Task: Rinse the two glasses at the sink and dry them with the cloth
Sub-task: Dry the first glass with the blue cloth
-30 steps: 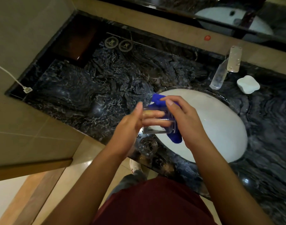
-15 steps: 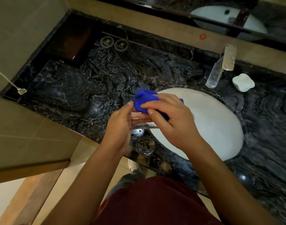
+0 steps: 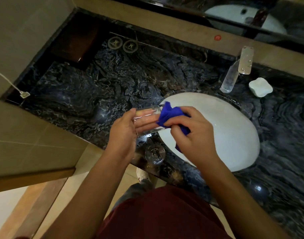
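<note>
My left hand (image 3: 123, 133) grips a clear glass (image 3: 147, 120) lying on its side over the left rim of the white sink (image 3: 230, 135). Its fingers show through the glass wall. My right hand (image 3: 192, 135) holds a bunched blue cloth (image 3: 170, 114) pressed against the glass's open right end. A second clear glass (image 3: 154, 155) stands upright on the dark marble counter (image 3: 104, 87), just below my hands near the counter's front edge.
A chrome tap (image 3: 237, 69) stands behind the sink, with a white soap bar (image 3: 260, 87) to its right. Two round coasters (image 3: 122, 44) and a dark box (image 3: 75, 44) lie at the back left. A white cable (image 3: 13, 85) ends at the left wall.
The cloth has moved from the top of the glass to its right end. The glass now lies more level in my left hand. The standing glass has not moved.
</note>
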A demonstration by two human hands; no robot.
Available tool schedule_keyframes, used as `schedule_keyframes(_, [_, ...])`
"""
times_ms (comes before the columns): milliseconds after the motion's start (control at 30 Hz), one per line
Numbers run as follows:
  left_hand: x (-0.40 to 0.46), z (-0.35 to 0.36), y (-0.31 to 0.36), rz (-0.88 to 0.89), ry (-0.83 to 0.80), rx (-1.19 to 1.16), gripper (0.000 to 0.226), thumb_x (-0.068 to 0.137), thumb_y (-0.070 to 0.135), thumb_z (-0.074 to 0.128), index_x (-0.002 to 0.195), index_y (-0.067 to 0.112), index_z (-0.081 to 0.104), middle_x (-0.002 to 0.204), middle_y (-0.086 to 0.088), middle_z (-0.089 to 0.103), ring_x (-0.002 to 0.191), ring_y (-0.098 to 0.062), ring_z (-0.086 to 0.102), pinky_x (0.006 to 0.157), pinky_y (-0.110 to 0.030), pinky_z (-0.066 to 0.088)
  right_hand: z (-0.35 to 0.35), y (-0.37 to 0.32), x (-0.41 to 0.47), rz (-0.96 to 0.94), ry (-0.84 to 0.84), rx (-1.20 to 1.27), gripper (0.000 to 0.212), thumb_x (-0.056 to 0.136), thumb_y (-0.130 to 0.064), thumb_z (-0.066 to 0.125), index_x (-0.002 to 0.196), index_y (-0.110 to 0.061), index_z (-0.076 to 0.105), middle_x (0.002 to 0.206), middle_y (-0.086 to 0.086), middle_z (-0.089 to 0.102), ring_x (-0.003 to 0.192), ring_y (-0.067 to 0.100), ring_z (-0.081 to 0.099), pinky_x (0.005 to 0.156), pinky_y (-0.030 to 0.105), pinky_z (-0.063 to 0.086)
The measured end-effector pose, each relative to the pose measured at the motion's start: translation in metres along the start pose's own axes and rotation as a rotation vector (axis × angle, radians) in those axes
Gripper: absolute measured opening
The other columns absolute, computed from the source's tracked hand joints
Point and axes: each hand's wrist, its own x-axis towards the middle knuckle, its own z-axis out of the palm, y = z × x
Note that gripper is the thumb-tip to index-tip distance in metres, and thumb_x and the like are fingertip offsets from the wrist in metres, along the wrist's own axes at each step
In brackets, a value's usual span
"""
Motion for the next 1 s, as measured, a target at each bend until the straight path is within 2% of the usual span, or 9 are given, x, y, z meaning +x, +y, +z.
schedule_keyframes(67, [-0.002, -0.004, 0.002, 0.007, -0.021, -0.021, 0.052, 0.113, 0.026, 0.028, 0.108, -0.003, 0.071, 0.098, -0.024, 0.079, 0.087, -0.031, 0.079, 0.074, -0.028, 0.062, -0.004, 0.002, 0.004, 0.18, 0.064, 0.089, 0.022, 0.083, -0.025, 0.056, 0.083, -0.035, 0.076, 0.104, -0.011, 0.072, 0.097, 0.005, 0.066, 0.087, 0.022, 0.051])
schedule_keyframes(167, [-0.004, -0.008, 0.007, 0.04, -0.055, -0.005, 0.054, 0.113, 0.025, 0.028, 0.107, -0.005, 0.072, 0.097, -0.026, 0.078, 0.086, -0.036, 0.079, 0.075, -0.031, 0.062, -0.01, 0.005, 0.009, 0.417, 0.151, 0.289, 0.029, 0.092, -0.011, 0.059, 0.089, -0.033, 0.078, 0.105, -0.012, 0.075, 0.1, 0.004, 0.068, 0.091, 0.027, 0.052])
schedule_keyframes(233, [-0.004, -0.006, 0.007, 0.042, -0.072, 0.033, 0.056, 0.113, 0.027, 0.027, 0.11, -0.008, 0.071, 0.098, -0.028, 0.078, 0.088, -0.038, 0.079, 0.076, -0.032, 0.062, -0.014, -0.001, 0.011, 0.378, 0.18, 0.315, 0.031, 0.095, -0.009, 0.056, 0.096, -0.03, 0.079, 0.109, -0.011, 0.074, 0.102, 0.003, 0.067, 0.088, 0.021, 0.05])
schedule_keyframes(333, [-0.005, 0.001, 0.003, -0.014, -0.088, 0.084, 0.073, 0.112, 0.046, 0.023, 0.12, -0.012, 0.067, 0.103, -0.028, 0.077, 0.096, -0.039, 0.077, 0.082, -0.032, 0.063, -0.017, -0.013, 0.015, 0.172, 0.181, 0.194, 0.033, 0.096, -0.011, 0.056, 0.12, -0.025, 0.073, 0.119, -0.007, 0.07, 0.109, 0.001, 0.064, 0.091, 0.02, 0.05])
schedule_keyframes(433, [-0.007, 0.004, -0.003, -0.031, -0.133, 0.162, 0.091, 0.101, 0.068, 0.015, 0.124, -0.002, 0.068, 0.108, -0.022, 0.078, 0.104, -0.035, 0.076, 0.09, -0.03, 0.059, -0.012, -0.023, 0.022, 0.065, 0.1, 0.089, 0.055, 0.093, -0.015, 0.064, 0.145, -0.028, 0.05, 0.133, -0.007, 0.061, 0.111, 0.003, 0.061, 0.091, 0.021, 0.05])
schedule_keyframes(600, [-0.009, 0.009, -0.007, 0.033, -0.155, 0.252, 0.1, 0.095, 0.076, 0.008, 0.123, 0.006, 0.073, 0.109, -0.017, 0.079, 0.109, -0.026, 0.074, 0.1, -0.038, 0.048, 0.01, -0.033, 0.028, -0.009, -0.071, -0.156, 0.033, 0.089, -0.018, 0.066, 0.122, -0.017, 0.069, 0.123, 0.001, 0.061, 0.111, 0.019, 0.056, 0.088, 0.035, 0.049])
schedule_keyframes(767, [-0.005, 0.0, -0.005, 0.037, -0.159, 0.111, 0.103, 0.1, 0.073, 0.004, 0.118, -0.001, 0.074, 0.114, -0.021, 0.077, 0.116, -0.027, 0.07, 0.105, -0.041, 0.045, 0.016, -0.033, 0.017, -0.069, -0.092, -0.113, 0.032, 0.085, -0.019, 0.068, 0.117, -0.018, 0.076, 0.121, 0.003, 0.064, 0.109, 0.024, 0.058, 0.088, 0.036, 0.049])
schedule_keyframes(900, [-0.006, -0.006, -0.006, -0.004, -0.218, -0.04, 0.1, 0.1, 0.075, 0.012, 0.12, 0.0, 0.074, 0.124, -0.025, 0.072, 0.126, -0.033, 0.066, 0.117, -0.049, 0.038, 0.015, -0.027, 0.006, -0.104, -0.083, -0.067, 0.031, 0.086, -0.024, 0.066, 0.113, -0.019, 0.078, 0.119, 0.003, 0.063, 0.107, 0.024, 0.059, 0.085, 0.039, 0.052])
schedule_keyframes(1000, [-0.006, -0.005, -0.007, -0.032, -0.171, -0.094, 0.096, 0.101, 0.073, 0.017, 0.128, -0.003, 0.068, 0.125, -0.029, 0.07, 0.125, -0.04, 0.065, 0.115, -0.051, 0.042, 0.01, -0.018, -0.001, -0.122, -0.114, -0.071, 0.026, 0.083, -0.023, 0.069, 0.107, -0.022, 0.08, 0.117, -0.001, 0.064, 0.106, 0.021, 0.059, 0.085, 0.035, 0.051])
